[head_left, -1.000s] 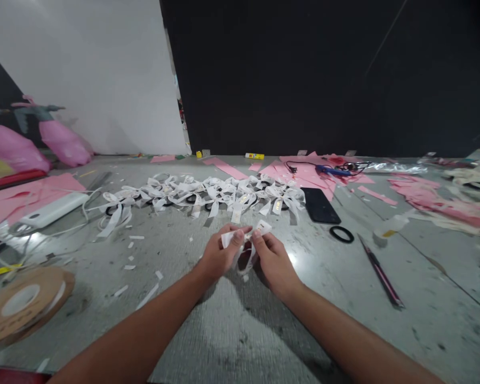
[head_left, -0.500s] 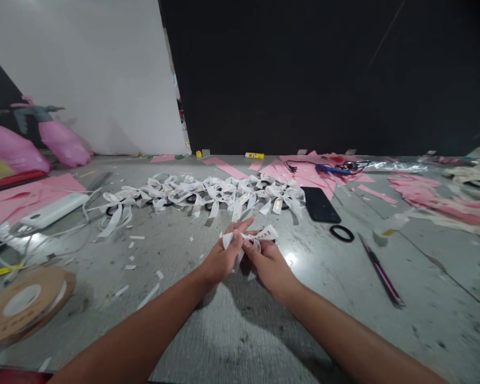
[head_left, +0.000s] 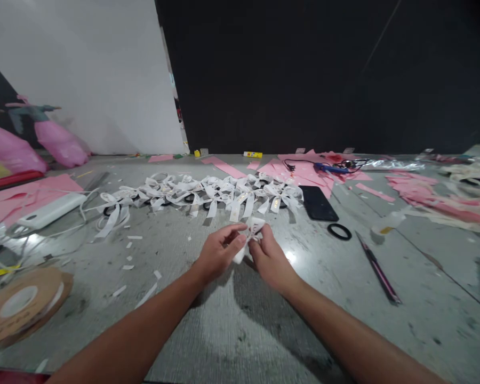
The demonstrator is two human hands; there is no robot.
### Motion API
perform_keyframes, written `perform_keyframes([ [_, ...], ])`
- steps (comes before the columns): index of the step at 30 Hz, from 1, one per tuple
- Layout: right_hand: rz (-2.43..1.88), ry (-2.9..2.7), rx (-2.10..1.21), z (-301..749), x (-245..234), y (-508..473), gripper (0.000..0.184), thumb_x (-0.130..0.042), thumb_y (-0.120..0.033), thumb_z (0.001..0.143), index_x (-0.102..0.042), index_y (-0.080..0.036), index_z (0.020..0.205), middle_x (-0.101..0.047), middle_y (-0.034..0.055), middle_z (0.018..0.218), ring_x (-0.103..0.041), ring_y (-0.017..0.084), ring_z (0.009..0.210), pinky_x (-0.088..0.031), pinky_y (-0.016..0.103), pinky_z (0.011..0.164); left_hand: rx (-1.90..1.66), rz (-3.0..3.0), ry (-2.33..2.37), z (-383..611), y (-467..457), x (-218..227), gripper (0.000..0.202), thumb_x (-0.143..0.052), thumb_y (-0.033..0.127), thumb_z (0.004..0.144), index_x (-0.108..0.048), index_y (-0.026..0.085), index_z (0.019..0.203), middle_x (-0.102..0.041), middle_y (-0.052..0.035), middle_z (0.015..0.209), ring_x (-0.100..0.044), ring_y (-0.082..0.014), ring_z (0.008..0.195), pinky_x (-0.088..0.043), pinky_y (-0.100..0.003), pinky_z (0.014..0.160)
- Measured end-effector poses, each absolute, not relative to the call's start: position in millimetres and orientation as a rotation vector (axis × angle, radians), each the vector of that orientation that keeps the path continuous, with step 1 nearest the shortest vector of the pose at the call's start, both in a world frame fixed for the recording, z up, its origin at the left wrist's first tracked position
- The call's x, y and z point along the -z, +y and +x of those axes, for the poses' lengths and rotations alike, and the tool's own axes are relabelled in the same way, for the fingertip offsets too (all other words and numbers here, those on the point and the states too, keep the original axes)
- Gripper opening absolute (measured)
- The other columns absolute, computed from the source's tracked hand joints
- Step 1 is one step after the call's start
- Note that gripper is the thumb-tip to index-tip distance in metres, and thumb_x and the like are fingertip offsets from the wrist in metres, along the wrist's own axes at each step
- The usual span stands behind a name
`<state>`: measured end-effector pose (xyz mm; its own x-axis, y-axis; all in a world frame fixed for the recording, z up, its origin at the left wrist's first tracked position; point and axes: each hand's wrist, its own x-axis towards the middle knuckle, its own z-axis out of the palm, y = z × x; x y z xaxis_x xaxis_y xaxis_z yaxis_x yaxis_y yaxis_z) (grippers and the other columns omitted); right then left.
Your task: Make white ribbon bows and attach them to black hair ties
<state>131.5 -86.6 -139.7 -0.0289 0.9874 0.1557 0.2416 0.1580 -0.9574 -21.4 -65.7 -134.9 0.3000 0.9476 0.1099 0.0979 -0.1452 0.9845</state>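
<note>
The left hand [head_left: 218, 253] and right hand [head_left: 270, 258] meet side by side at the middle of the floor [head_left: 240, 330], with 1 ribbon bow [head_left: 253, 229] pinched between them. Behind them a row of bows [head_left: 208, 194] runs left to right. A phone [head_left: 318, 202] lies at the row's right end, a ring [head_left: 339, 231] just before it, and a craft knife [head_left: 378, 268] further right. Paper sheets [head_left: 304, 170] lie behind the phone, near the wall [head_left: 304, 80]. A power bank [head_left: 50, 210] lies left of the row, and a ribbon spool [head_left: 20, 301] sits at the near left.
</note>
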Motion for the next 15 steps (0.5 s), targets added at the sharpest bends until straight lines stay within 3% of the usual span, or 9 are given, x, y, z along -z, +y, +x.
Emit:
perform_keyframes([
  [3, -1.284, -1.653, -0.92, 130.8, 138.1, -90.2, 0.025, -0.041, -0.025, 0.092, -0.039, -0.018, 0.116, -0.064, 0.0065, 0.082, -0.062, 0.024, 0.071, -0.044, 0.033, 0.063, -0.973, 1.627, 1.093, -17.6, -66.2, 137.4, 0.045, -0.057, 0.049, 0.087, -0.067, 0.012, 0.112, -0.067, -0.0043, 0.082, -0.056, -0.0149, 0.067, -0.042, -0.025, 0.061],
  [9, -1.313, -1.809, -0.827, 126.7, 140.3, -93.7, 0.03, -0.038, -0.022, 0.096, -0.036, -0.015, 0.125, -0.066, 0.0092, 0.083, -0.064, 0.025, 0.068, -0.041, 0.03, 0.058, -1.003, 1.647, 1.257, -12.4, -70.6, 137.8, 0.04, -0.05, 0.049, 0.09, -0.065, 0.015, 0.074, -0.06, -0.001, 0.065, -0.051, -0.014, 0.061, -0.037, -0.025, 0.058],
  [15, -1.418, -1.978, -0.706, 124.0, 136.4, -95.4, 0.029, -0.038, -0.024, 0.101, -0.041, -0.014, 0.128, -0.068, 0.0091, 0.082, -0.064, 0.025, 0.067, -0.037, 0.03, 0.058, -1.14, 1.419, 1.279, -12.2, -68.4, 141.7, 0.032, -0.051, 0.046, 0.09, -0.065, 0.018, 0.085, -0.064, -0.0012, 0.072, -0.056, -0.0148, 0.063, -0.041, -0.025, 0.059],
])
